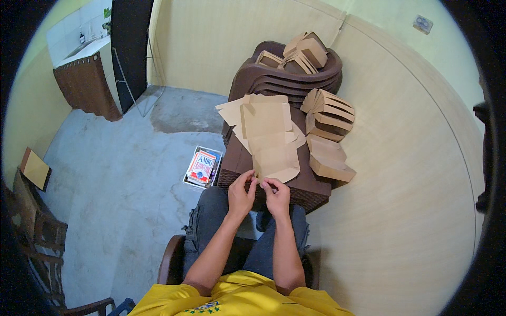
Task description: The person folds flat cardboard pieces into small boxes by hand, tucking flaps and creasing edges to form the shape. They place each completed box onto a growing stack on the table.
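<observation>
A flat brown cardboard box blank (270, 124) with creased panels lies in front of me, over several other blanks fanned beneath it. At its near end, my left hand (243, 194) is closed in a pinch on the edge. Close beside it, my right hand (276, 196) pinches the same end, thumb and fingers together. The fingertips of both hands nearly meet, and the small flap between them is partly hidden. Under the blanks is a stack of brown plastic chairs (316, 185), serving as the work surface.
Folded cardboard boxes (308, 52) sit on the chair stack's far end. More nested boxes (329, 115) and an open one (329, 157) stand along its right side, near the wall. A white crate (185, 182) with printed packages stands on the floor to the left.
</observation>
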A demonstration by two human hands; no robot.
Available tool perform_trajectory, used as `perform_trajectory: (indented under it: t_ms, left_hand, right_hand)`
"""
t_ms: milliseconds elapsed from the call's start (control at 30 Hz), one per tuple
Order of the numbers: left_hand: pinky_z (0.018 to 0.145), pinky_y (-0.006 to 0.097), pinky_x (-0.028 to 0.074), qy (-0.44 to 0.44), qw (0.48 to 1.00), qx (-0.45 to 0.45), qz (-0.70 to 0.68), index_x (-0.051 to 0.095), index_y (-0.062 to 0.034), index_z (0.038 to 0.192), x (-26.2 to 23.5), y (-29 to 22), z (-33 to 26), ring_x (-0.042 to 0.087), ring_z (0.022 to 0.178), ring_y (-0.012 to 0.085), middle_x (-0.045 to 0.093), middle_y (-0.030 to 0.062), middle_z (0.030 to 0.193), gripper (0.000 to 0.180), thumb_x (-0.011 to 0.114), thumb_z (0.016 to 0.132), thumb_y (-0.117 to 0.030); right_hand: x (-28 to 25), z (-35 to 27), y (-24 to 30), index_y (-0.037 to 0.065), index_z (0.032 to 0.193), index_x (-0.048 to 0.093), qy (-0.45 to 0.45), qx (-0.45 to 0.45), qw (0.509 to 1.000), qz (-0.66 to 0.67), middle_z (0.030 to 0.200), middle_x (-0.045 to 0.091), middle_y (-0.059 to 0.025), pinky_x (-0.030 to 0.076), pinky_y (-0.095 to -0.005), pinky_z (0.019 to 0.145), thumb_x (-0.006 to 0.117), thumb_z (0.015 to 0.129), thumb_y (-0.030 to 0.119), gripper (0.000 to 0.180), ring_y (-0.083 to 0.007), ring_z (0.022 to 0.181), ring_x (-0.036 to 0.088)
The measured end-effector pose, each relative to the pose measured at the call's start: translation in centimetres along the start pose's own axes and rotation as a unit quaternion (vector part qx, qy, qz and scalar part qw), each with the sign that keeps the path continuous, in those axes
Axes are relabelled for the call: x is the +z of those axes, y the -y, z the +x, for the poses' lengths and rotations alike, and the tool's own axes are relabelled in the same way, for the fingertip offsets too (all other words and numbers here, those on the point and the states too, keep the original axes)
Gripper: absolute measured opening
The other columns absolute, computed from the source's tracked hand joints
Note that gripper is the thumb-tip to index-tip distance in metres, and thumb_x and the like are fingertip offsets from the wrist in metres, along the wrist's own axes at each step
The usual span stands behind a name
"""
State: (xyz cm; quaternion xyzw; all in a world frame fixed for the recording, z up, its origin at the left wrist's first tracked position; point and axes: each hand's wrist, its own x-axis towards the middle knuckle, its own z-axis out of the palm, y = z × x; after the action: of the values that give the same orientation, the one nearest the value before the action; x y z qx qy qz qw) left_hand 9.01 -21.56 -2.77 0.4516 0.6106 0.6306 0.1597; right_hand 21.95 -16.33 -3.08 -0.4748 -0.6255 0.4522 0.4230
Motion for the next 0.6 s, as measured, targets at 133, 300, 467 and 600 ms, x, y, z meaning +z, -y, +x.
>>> perform_trajectory:
  t_ms: [133,300,467,600]
  left_hand:
    - [0.085,0.039,0.059,-0.003,0.999,-0.038,-0.033,0.074,-0.0013,0.126,0.2,-0.6,-0.3,0.078,0.095,0.0277,0.079,0.0177,0.104,0.029,0.074,0.099,-0.011]
    - [0.081,0.035,0.059,0.002,0.996,-0.074,-0.043,0.074,-0.0013,0.125,0.2,-1.7,-0.6,0.077,0.092,0.0237,0.080,0.0151,0.104,0.029,0.075,0.098,-0.010]
    - [0.074,0.033,0.060,-0.034,0.998,-0.053,-0.026,0.075,-0.0006,0.122,0.2,-2.8,-0.6,0.077,0.089,0.0212,0.079,0.0140,0.100,0.028,0.077,0.095,-0.008]
    - [0.072,0.033,0.061,-0.034,0.995,-0.060,-0.067,0.076,0.0007,0.119,0.1,-3.4,-0.2,0.077,0.088,0.0214,0.079,0.0146,0.097,0.025,0.078,0.094,-0.005]
  right_hand:
    - [-0.1,-0.3,0.5,-0.006,0.114,0.076,-0.003,-0.043,0.999,-0.007,0.109,0.078,-0.0116,0.058,-0.0302,0.087,0.075,0.100,0.005,0.018,-0.0171,0.096,0.074]
    - [-0.5,-1.1,1.2,-0.002,0.112,0.078,-0.009,-0.041,0.998,-0.046,0.110,0.079,-0.0138,0.059,-0.0345,0.089,0.075,0.099,0.005,0.016,-0.0217,0.101,0.075]
    - [0.0,-1.7,1.4,-0.003,0.116,0.076,-0.046,-0.032,0.996,0.067,0.110,0.078,-0.0106,0.058,-0.0320,0.093,0.072,0.099,-0.001,0.017,-0.0191,0.102,0.074]
    - [-0.3,-1.8,1.6,-0.005,0.119,0.073,-0.063,-0.003,0.991,0.120,0.109,0.074,-0.0067,0.058,-0.0282,0.093,0.071,0.099,-0.006,0.020,-0.0125,0.100,0.070]
